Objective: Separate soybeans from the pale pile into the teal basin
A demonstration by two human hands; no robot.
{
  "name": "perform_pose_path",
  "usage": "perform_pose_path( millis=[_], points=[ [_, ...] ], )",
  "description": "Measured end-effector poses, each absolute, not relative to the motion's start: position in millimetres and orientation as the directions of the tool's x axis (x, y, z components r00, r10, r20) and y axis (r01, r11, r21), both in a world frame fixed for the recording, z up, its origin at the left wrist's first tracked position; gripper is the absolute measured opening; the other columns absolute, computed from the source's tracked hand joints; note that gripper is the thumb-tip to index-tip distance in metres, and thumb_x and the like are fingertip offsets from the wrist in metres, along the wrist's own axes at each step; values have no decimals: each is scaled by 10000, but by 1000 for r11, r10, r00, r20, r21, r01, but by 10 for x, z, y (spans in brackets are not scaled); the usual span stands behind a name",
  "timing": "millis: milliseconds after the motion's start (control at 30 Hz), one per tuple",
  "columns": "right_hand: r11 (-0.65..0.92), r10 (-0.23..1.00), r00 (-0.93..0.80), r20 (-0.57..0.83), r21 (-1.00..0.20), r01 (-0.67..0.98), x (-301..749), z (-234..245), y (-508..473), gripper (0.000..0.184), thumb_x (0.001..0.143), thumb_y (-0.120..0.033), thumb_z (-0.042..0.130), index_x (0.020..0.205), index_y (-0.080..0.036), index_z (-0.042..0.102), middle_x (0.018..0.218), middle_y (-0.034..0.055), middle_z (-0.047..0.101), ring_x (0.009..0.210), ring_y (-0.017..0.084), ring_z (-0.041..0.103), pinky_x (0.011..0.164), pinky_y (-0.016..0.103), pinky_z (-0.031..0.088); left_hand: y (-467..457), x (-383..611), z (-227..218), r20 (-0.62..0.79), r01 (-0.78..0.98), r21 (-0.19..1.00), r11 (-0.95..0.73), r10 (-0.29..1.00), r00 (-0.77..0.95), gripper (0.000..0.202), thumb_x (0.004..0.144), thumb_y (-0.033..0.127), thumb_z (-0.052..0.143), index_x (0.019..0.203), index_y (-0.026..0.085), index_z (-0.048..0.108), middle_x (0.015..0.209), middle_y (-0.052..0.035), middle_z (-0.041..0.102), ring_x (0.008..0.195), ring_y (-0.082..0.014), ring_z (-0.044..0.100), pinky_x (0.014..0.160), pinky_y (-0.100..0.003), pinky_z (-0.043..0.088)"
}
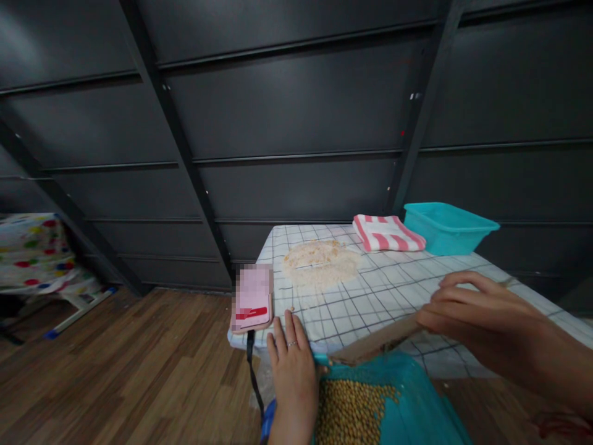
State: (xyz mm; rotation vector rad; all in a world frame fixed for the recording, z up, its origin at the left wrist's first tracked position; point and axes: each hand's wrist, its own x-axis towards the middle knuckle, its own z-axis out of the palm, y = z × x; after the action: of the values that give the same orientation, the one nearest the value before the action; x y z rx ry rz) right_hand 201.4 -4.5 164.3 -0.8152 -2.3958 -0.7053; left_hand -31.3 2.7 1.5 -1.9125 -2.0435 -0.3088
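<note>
My right hand point(477, 315) grips a flat brown piece of cardboard point(375, 343) by one end. Its other end reaches down to the rim of a teal basin point(417, 395) with yellow-brown soybeans point(349, 411) inside. Fingers stretched out, my left hand point(294, 371) lies over the front edge of the checked tablecloth point(352, 321), its thumb beside the basin's rim. Farther back on the cloth spreads a thin heap of pale grains that look like rice point(324, 272), with some yellowish pieces along its far side.
A pink phone-like device point(252, 296) with a black cable point(252, 364) sits at the table's left edge. At the back right are a folded pink-and-white striped towel point(389, 233) and a second teal basin point(449, 228). A dark panelled wall point(296, 111) rises behind the table.
</note>
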Motion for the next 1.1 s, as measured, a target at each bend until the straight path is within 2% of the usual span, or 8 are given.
perform_pose_path(
  millis=[67,100,267,367,567,733,1000,1100],
  points=[
    [746,462,-674,577,158,647,2069,1654,-51,323,830,-42,311,820,-269,540,614,-19,545,596,148,502,710,328,380,24,-312,26,378,995,-65,74,925,-44,795,575,363,667,1276,116,386,1373,-161,375,1269,-355,290,1012,-526,297],
    [757,468,-673,573,133,640,2090,1660,-45,339,821,-26,308,831,-268,545,627,-15,553,603,152,507,716,337,370,23,-312,31,376,995,-65,73,925,-43,790,577,358,665,1275,113,388,1372,-163,376,1267,-357,292,1012,-526,298],
    [703,352,-695,626,314,639,2097,1684,76,346,815,-5,330,887,-253,560,686,13,601,643,166,516,734,366,345,23,-311,38,360,996,-56,71,932,-46,820,562,347,685,1280,100,375,1367,-171,384,1269,-363,284,1015,-520,303],
    [687,326,-741,587,391,613,2021,1683,148,303,831,-13,349,906,-221,557,709,22,617,654,162,521,725,362,360,23,-313,54,353,996,-53,74,934,-51,843,550,345,701,1284,100,367,1373,-173,372,1271,-360,281,1018,-517,302],
    [648,301,-790,534,493,580,1762,1635,183,291,842,-13,338,841,-154,593,668,30,616,626,150,504,703,351,375,4,-305,144,310,996,-46,74,949,-56,826,549,336,706,1274,108,381,1377,-151,361,1258,-341,315,1012,-492,323],
    [593,217,-806,551,581,557,1616,1576,391,255,843,-37,370,850,-113,614,657,42,616,654,148,511,689,330,388,-5,-292,160,337,995,-40,86,939,-68,814,546,339,705,1265,112,398,1367,-157,373,1255,-346,318,1006,-495,327],
    [628,215,-763,610,512,586,1614,1632,415,244,814,-19,387,882,-120,599,668,41,607,662,148,505,702,318,386,-28,-289,279,281,996,-21,85,957,-76,804,561,353,702,1265,121,389,1366,-131,351,1253,-325,323,1007,-474,341],
    [627,188,-782,595,540,561,1500,1647,339,247,837,-39,373,854,-111,609,646,39,604,644,147,505,706,329,387,-33,-281,301,255,996,-14,92,963,-86,823,559,356,708,1268,108,373,1370,-129,331,1257,-321,311,1016,-465,333]
  ],
)
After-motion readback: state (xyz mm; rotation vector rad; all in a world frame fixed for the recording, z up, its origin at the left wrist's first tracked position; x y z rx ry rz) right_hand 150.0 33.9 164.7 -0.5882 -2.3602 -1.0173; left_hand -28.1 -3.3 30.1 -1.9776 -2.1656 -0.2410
